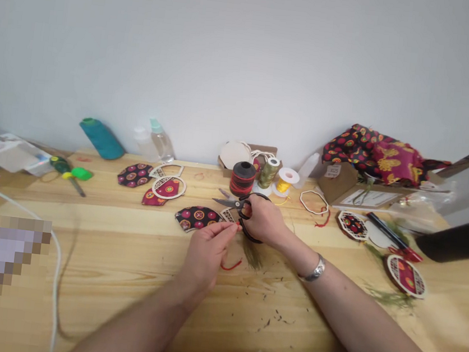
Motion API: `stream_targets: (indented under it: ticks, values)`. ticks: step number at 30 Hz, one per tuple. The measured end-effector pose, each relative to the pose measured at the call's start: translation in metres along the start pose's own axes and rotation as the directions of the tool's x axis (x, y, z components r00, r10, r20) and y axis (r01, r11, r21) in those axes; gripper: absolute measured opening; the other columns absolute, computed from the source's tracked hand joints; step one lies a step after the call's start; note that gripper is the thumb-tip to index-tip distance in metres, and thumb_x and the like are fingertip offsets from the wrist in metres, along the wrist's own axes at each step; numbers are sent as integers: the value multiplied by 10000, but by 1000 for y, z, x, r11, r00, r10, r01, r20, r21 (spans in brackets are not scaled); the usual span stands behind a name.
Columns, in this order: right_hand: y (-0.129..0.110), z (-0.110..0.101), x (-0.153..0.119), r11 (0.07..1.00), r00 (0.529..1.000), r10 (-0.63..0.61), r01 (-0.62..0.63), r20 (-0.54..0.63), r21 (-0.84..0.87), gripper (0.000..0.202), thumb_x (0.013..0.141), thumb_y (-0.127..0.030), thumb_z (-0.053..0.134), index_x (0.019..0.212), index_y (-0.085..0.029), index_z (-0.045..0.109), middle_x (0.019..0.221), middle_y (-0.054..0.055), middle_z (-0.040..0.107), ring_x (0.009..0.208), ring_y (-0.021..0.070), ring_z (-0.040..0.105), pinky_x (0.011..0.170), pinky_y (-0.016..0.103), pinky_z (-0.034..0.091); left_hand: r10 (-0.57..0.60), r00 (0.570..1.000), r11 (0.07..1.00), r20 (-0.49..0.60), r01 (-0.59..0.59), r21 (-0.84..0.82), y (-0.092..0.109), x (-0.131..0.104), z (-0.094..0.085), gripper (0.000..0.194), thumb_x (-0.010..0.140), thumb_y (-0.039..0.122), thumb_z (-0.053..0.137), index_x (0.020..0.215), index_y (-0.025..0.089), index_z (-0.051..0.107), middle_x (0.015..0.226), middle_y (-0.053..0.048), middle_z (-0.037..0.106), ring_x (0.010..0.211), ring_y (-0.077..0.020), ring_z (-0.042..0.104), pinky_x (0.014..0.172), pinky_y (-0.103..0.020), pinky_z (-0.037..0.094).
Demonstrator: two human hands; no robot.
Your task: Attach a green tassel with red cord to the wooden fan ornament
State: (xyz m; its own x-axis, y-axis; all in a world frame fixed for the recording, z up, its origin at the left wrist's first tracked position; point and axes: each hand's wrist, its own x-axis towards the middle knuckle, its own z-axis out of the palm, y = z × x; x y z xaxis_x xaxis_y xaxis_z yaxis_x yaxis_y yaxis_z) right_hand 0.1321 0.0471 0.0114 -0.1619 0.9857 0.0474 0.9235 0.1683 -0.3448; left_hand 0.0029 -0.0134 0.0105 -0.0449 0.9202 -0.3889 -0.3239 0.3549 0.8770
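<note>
My right hand [264,219] is closed around the black handles of a pair of scissors [231,203], whose blades point left above the table. Just below and left of them, my left hand [209,249] pinches a red cord [231,265], its loose end hanging under the fingers. A green tassel [253,255] lies between the two hands; whether the cord is tied to it I cannot tell. Beyond my left fingertips rests a fan-shaped piece of dark patterned fabric [198,217], with a pale openwork frame partly hidden beside it.
Thread spools [242,180] stand behind my hands. A cardboard box [339,185] heaped with patterned cloth [401,161] is at the back right. Finished-looking ornaments [406,276] lie on the right. A screwdriver [69,175] and a white cable [57,269] are on the left.
</note>
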Motion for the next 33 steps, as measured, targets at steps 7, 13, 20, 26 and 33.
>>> stream_targets:
  ticks: [7,13,20,26,33]
  values:
    - [28,-38,-3,995,985,45,-30,-166,91,101,728,-162,519,823,-185,544,769,37,635,662,150,550,578,235,352,-13,1000,1000,19,13,-6,0,2,1,348,547,385,794,738,109,700,418,85,415,344,-14,236,342,-161,155]
    - [79,-100,-25,933,829,257,-347,-497,-95,131,740,-244,556,835,-155,553,788,105,606,718,225,559,639,310,369,-17,1000,999,14,17,-28,1,1,2,360,527,377,805,734,103,698,459,59,494,344,-3,224,345,-164,152]
    - [49,-86,-63,920,997,-50,24,56,390,365,830,-531,444,736,-181,494,634,8,476,571,132,431,518,249,336,4,1000,998,19,-3,-56,1,3,1,370,526,380,816,739,104,692,429,84,428,349,-8,232,350,-160,141]
    - [32,-63,-77,896,924,-236,86,302,436,521,880,-622,328,647,-169,440,583,-17,409,533,90,325,490,243,249,52,998,995,27,-50,-87,0,6,0,318,572,363,805,739,118,690,399,112,327,355,-12,208,365,-166,132]
    - [37,-54,-75,928,877,-234,72,420,366,547,880,-624,375,603,-156,440,557,-26,399,508,67,323,473,233,212,112,994,993,13,-111,-39,-2,4,2,284,616,367,779,745,128,694,400,103,353,368,-21,230,380,-172,152]
